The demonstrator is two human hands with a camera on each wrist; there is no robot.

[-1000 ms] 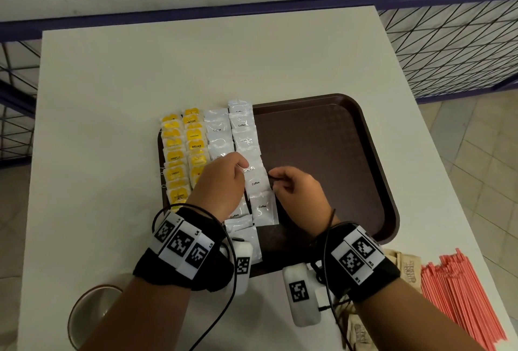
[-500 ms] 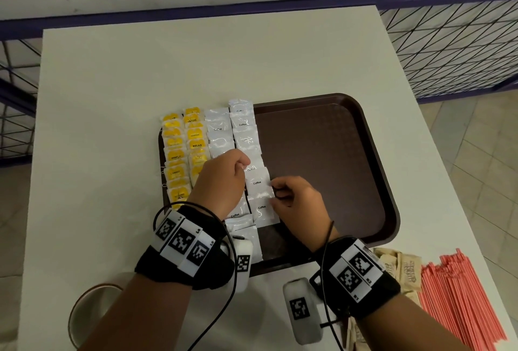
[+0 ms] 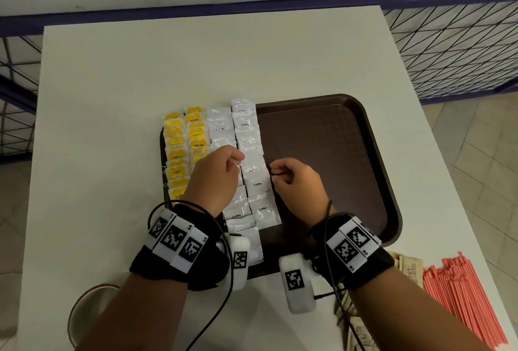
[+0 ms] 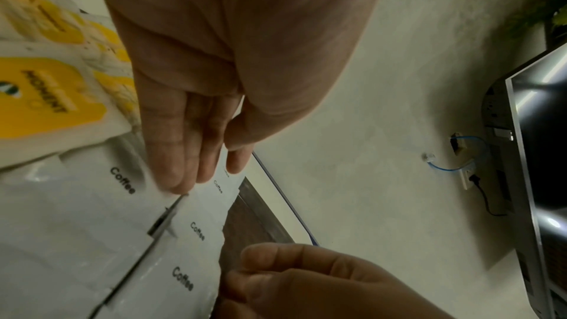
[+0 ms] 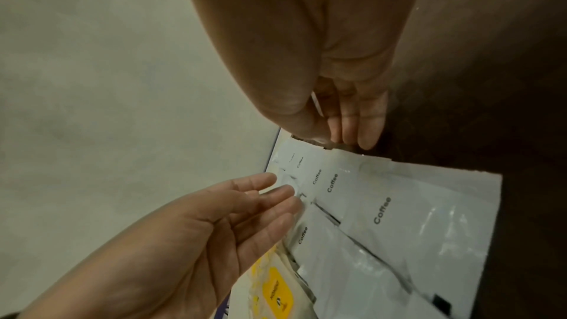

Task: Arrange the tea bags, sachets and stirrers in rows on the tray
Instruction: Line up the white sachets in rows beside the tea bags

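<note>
The left hand (image 3: pixel 217 175) rested straight fingertips (image 4: pixel 172 178) on the edge of a white coffee sachet (image 3: pixel 253 167), nothing pinched. Across that sachet, the right hand (image 3: pixel 298 182) had its fingers curled; whether they nipped the sachet's edge cannot be told. Squaring the row likely wants light inward nudges from both sides. Half a second earlier the right hand touched the sachet lower down. Beyond lay yellow tea bags (image 3: pixel 178 154), the brown tray (image 3: pixel 322 154), and pink stirrers (image 3: pixel 465 300) on the tabletop (image 3: pixel 196 64).
</note>
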